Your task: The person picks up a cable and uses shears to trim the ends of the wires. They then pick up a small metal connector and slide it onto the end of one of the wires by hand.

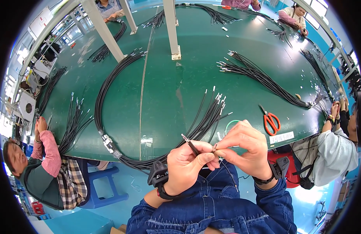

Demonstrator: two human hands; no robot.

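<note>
Fingertips meet just over the near table edge: the left hand (187,165) is closed around a black wire (193,147), its metal-tipped end poking up past the thumb, while the right hand (244,150) pinches together on a small metal terminal (214,148) right where the two hands touch. Whether the terminal already sits on a wire end is hard to tell at this size; it looks merely pressed against it.

The held wire seems to belong to the bundle of black wires (205,119) that fans up from the hands onto the green table (168,82), its tinned ends spread loose. A long black cable loom (106,97) curves away to the left, bound by a white clip (108,143) near the table's front edge. Orange-handled scissors (271,121) lie to the right of the hands, with a white label (282,137) just below them and a green loop (229,125) beside the fanned bundle. More wire bundles (258,76) lie farther out, and other people sit at work on both sides of the table.

The pinch is small and the part smaller: a slip of the right fingertips would likely drop the terminal into the lap or onto the floor, since the hands hang off the table's edge. A tug from the left hand could also drag neighbouring wires out of the fan.
</note>
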